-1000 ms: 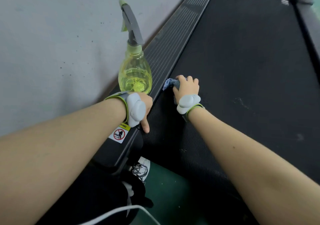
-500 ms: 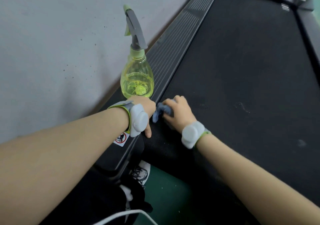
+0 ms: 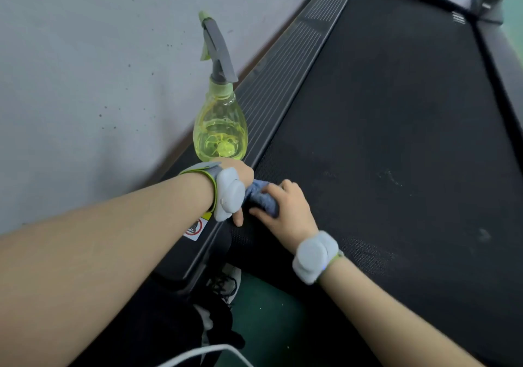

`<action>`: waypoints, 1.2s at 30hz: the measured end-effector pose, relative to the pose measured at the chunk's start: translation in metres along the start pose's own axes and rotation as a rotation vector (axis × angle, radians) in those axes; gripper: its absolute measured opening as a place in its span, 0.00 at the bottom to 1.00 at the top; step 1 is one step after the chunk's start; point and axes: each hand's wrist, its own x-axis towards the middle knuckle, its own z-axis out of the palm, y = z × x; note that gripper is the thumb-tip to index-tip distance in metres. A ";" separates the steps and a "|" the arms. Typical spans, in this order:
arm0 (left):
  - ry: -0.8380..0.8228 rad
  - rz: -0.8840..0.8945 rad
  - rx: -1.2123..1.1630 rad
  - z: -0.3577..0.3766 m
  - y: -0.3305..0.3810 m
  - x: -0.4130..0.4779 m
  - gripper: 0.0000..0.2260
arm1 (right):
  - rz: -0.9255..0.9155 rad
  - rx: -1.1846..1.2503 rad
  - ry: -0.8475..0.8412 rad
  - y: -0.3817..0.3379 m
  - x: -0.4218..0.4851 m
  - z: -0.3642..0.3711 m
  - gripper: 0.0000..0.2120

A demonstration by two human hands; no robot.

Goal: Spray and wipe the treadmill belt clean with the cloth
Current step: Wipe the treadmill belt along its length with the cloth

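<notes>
The clear yellow-green plastic spray bottle [image 3: 220, 129] with a grey trigger head stands upright on the treadmill's ribbed side rail, about a third full. The bunched grey-blue cloth [image 3: 262, 199] is pressed onto the near left edge of the textured black treadmill belt [image 3: 396, 129], which has faint smudges.

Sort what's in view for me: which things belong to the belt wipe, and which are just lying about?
Job: cloth under the right hand; spray bottle by the left hand; belt.
Lying about: shoe, white cable, warning sticker.
</notes>
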 end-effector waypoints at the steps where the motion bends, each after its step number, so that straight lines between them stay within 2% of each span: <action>1: 0.004 0.002 -0.017 0.001 -0.001 0.003 0.24 | -0.041 -0.021 0.020 0.001 -0.007 0.002 0.17; 5: -0.029 0.008 -0.058 0.001 0.006 0.008 0.25 | -0.023 -0.060 0.095 0.020 0.020 0.001 0.13; 7: -0.034 0.027 -0.045 0.001 0.009 0.011 0.25 | 0.054 -0.146 0.121 0.039 0.052 -0.005 0.14; 10: -0.153 0.090 0.074 0.001 0.006 0.020 0.23 | 0.232 -0.284 0.171 0.069 0.094 -0.023 0.15; 12: -0.214 0.102 0.113 0.002 0.004 0.026 0.22 | 0.338 -0.267 0.183 0.078 0.106 -0.031 0.15; 14: -0.203 0.106 0.138 0.004 0.004 0.027 0.21 | 0.377 -0.191 0.160 0.071 0.100 -0.033 0.15; 16: -0.145 0.112 0.128 0.001 0.005 0.025 0.22 | 0.352 -0.123 0.145 0.059 0.074 -0.030 0.14; 21: -0.140 0.138 0.168 -0.007 0.012 0.024 0.27 | 0.108 -0.095 0.194 0.036 -0.017 -0.009 0.10; 25: -0.093 0.198 0.222 -0.010 0.027 0.027 0.26 | 0.007 -0.135 0.271 0.047 -0.010 -0.009 0.09; 27: -0.119 0.187 0.215 -0.009 0.033 0.027 0.23 | 0.082 -0.157 0.300 0.059 0.017 -0.013 0.09; 32: -0.224 0.160 0.187 -0.003 0.030 0.040 0.11 | 0.441 -0.310 0.255 0.092 0.083 -0.039 0.14; 36: -0.179 0.180 0.194 -0.004 0.031 0.041 0.13 | 0.433 -0.334 0.210 0.082 0.076 -0.046 0.14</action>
